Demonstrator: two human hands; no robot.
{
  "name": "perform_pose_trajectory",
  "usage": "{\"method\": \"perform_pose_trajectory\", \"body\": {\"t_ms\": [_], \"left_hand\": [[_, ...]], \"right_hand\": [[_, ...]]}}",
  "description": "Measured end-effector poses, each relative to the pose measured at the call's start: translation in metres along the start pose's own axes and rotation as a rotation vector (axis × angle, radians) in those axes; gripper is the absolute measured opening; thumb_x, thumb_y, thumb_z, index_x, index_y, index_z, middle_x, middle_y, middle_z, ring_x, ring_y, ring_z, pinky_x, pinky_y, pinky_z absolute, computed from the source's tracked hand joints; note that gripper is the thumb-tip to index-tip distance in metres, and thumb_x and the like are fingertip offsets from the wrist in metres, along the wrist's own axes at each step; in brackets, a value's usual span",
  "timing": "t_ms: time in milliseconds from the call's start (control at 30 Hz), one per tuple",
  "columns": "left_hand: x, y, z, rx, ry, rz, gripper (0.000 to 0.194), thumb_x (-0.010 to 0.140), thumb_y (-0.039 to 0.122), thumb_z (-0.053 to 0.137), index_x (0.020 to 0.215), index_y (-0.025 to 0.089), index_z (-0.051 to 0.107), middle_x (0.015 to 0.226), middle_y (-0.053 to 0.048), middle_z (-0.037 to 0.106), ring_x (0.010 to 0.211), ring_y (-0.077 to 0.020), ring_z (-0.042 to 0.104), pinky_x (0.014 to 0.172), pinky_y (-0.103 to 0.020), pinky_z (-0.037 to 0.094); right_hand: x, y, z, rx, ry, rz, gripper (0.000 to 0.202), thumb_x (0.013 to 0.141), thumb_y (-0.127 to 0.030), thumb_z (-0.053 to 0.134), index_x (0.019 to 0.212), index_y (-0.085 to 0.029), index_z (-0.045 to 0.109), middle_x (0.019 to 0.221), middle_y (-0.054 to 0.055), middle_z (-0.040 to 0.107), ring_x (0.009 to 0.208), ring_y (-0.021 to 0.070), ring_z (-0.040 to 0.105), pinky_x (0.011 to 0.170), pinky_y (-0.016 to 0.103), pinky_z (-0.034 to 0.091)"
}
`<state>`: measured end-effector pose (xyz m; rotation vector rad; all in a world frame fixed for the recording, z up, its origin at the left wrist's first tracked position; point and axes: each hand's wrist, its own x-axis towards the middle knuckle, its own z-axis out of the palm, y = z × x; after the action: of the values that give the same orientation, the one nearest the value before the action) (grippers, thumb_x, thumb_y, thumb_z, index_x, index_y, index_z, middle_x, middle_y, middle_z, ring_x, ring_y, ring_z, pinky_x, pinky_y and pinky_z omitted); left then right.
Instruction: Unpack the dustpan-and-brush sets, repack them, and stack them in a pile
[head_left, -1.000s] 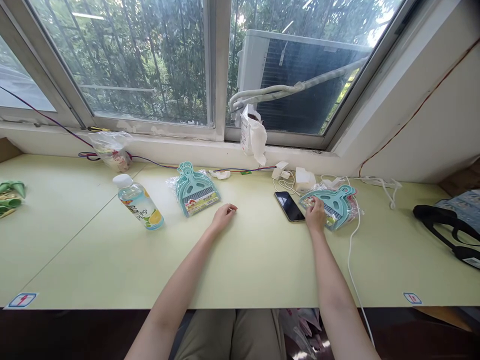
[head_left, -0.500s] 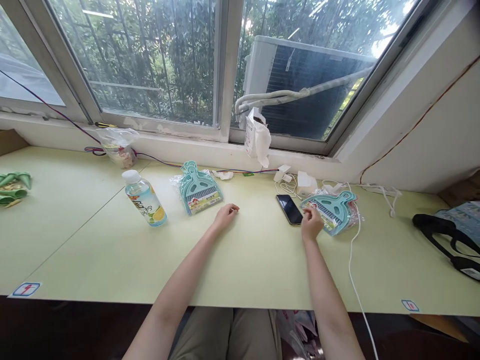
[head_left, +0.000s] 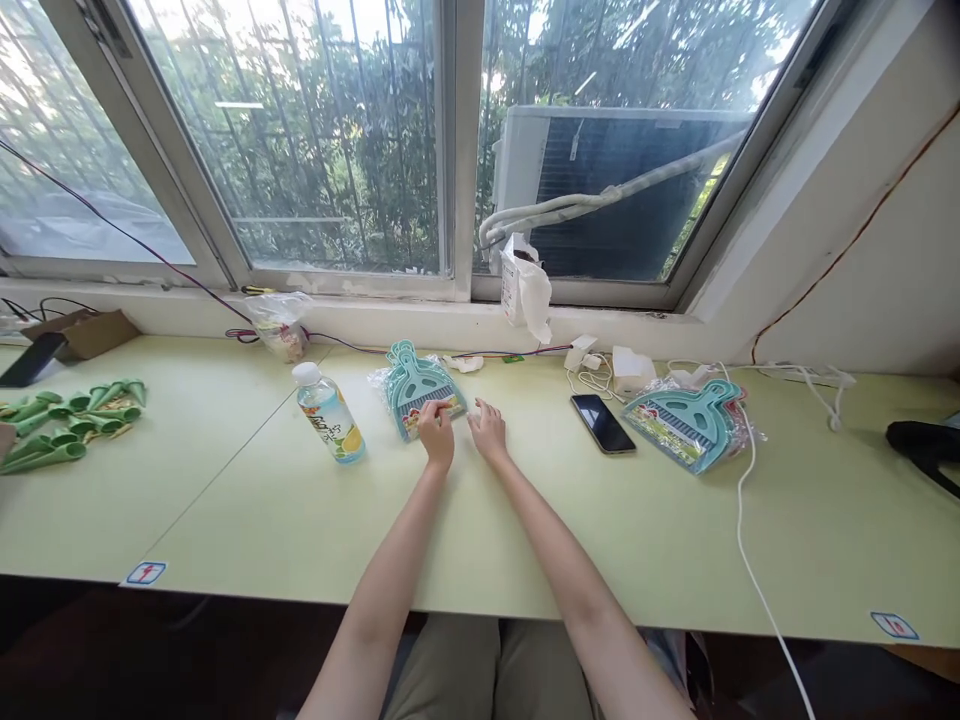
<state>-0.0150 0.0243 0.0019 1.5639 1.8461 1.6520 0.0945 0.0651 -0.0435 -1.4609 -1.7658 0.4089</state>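
A plastic-wrapped pack of mint-green mini dustpans (head_left: 420,378) lies on the table in front of me, handles pointing to the window. My left hand (head_left: 436,437) is over its front edge, fingers loosely bent and slightly apart, covering part of the printed label; no firm hold shows. Just right of the pack's corner, my right hand (head_left: 489,432) rests by the tabletop with its fingers spread and nothing in them. To the left stands a bottle of blue drink (head_left: 331,415) with a white cap. A second wrapped dustpan pack (head_left: 688,425) lies further right.
A black phone (head_left: 603,424) lies beside the right-hand pack, near a white charger with coiled cable (head_left: 592,378). A white cable (head_left: 742,520) runs over the table's front edge. Green cone-shaped pieces (head_left: 64,430) are heaped at far left. A plastic bag (head_left: 281,325) sits by the sill.
My right hand has moved left, away from the phone and right-hand pack, to beside the left pack. My left hand has come onto that pack's front edge. The view has turned leftward.
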Motion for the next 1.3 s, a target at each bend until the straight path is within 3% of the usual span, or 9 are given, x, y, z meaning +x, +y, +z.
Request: {"method": "perform_pose_trajectory", "body": {"t_ms": [100, 233, 433, 600, 767, 933, 1133, 1233, 1300], "left_hand": [[0.006, -0.006, -0.008, 0.011, 0.079, 0.022, 0.028, 0.085, 0.019, 0.033, 0.08, 0.021, 0.06, 0.09, -0.006, 0.063, 0.091, -0.0197, 0.057, 0.086, -0.032, 0.041], [0.009, -0.017, 0.001, -0.051, 0.144, 0.115, 0.022, 0.083, 0.018, 0.038, 0.073, 0.02, 0.057, 0.079, -0.004, 0.062, 0.078, -0.0185, 0.057, 0.076, -0.03, 0.042], [0.001, -0.019, 0.019, -0.103, 0.01, 0.249, 0.02, 0.083, 0.015, 0.04, 0.072, 0.019, 0.057, 0.077, -0.003, 0.059, 0.067, -0.015, 0.054, 0.066, -0.026, 0.04], [-0.005, -0.011, 0.019, -0.068, -0.025, 0.296, 0.022, 0.085, 0.015, 0.04, 0.075, 0.021, 0.059, 0.079, -0.004, 0.06, 0.074, -0.0169, 0.056, 0.072, -0.028, 0.041], [-0.008, -0.007, 0.021, -0.021, 0.02, 0.301, 0.022, 0.084, 0.013, 0.041, 0.076, 0.022, 0.06, 0.09, -0.006, 0.061, 0.094, -0.0221, 0.055, 0.089, -0.037, 0.037], [-0.003, -0.013, 0.032, -0.16, -0.042, 0.071, 0.021, 0.079, 0.017, 0.052, 0.098, 0.02, 0.06, 0.111, -0.01, 0.057, 0.106, -0.0262, 0.052, 0.094, -0.043, 0.038], [0.002, -0.017, 0.035, -0.815, -0.493, -0.525, 0.049, 0.078, 0.038, 0.062, 0.122, 0.019, 0.048, 0.114, -0.012, 0.06, 0.097, -0.0234, 0.063, 0.082, -0.035, 0.049], [-0.001, -0.014, 0.031, -0.918, -0.656, -0.598, 0.046, 0.078, 0.034, 0.063, 0.118, 0.017, 0.052, 0.108, -0.012, 0.065, 0.095, -0.0252, 0.065, 0.083, -0.037, 0.051], [-0.003, -0.012, 0.029, -0.934, -0.66, -0.602, 0.049, 0.075, 0.026, 0.066, 0.12, 0.017, 0.051, 0.107, -0.012, 0.066, 0.094, -0.0252, 0.065, 0.084, -0.037, 0.052]], "right_hand": [[0.025, -0.001, 0.009, 0.02, -0.014, 0.129, 0.036, 0.091, -0.043, 0.038, 0.114, -0.024, 0.058, 0.111, 0.007, 0.064, 0.106, 0.0252, 0.052, 0.088, 0.039, 0.036], [0.041, 0.0, 0.017, -0.025, -0.103, 0.085, 0.024, 0.082, -0.043, 0.055, 0.096, -0.026, 0.066, 0.093, 0.003, 0.07, 0.098, 0.0226, 0.058, 0.083, 0.033, 0.038], [0.03, 0.012, 0.018, 0.238, -0.022, 0.109, 0.019, 0.078, -0.037, 0.054, 0.083, -0.023, 0.066, 0.084, 0.002, 0.071, 0.075, 0.0162, 0.062, 0.07, 0.025, 0.044], [0.005, 0.023, -0.006, 0.467, 0.227, 0.263, 0.029, 0.079, -0.043, 0.045, 0.087, -0.02, 0.061, 0.081, 0.006, 0.068, 0.074, 0.0188, 0.062, 0.068, 0.028, 0.047], [-0.028, 0.045, -0.046, 0.677, 0.197, 0.32, 0.038, 0.075, -0.044, 0.051, 0.104, -0.021, 0.059, 0.074, 0.003, 0.066, 0.061, 0.0179, 0.06, 0.051, 0.026, 0.045], [-0.033, 0.061, -0.07, 0.735, 0.376, 0.509, 0.049, 0.073, -0.048, 0.047, 0.11, -0.018, 0.059, 0.087, 0.007, 0.068, 0.047, 0.0136, 0.056, 0.042, 0.025, 0.04], [-0.022, 0.063, -0.077, 0.889, 0.342, 0.445, 0.056, 0.073, -0.052, 0.047, 0.117, -0.019, 0.054, 0.089, 0.005, 0.067, 0.05, 0.0127, 0.058, 0.043, 0.023, 0.04], [-0.023, 0.062, -0.079, 0.72, 0.309, 0.382, 0.05, 0.079, -0.052, 0.042, 0.115, -0.02, 0.056, 0.092, 0.006, 0.066, 0.064, 0.0161, 0.061, 0.052, 0.026, 0.046], [-0.026, 0.059, -0.082, 0.504, 0.367, 0.274, 0.046, 0.084, -0.049, 0.039, 0.115, -0.02, 0.056, 0.104, 0.009, 0.065, 0.084, 0.0204, 0.062, 0.067, 0.032, 0.049]]}}
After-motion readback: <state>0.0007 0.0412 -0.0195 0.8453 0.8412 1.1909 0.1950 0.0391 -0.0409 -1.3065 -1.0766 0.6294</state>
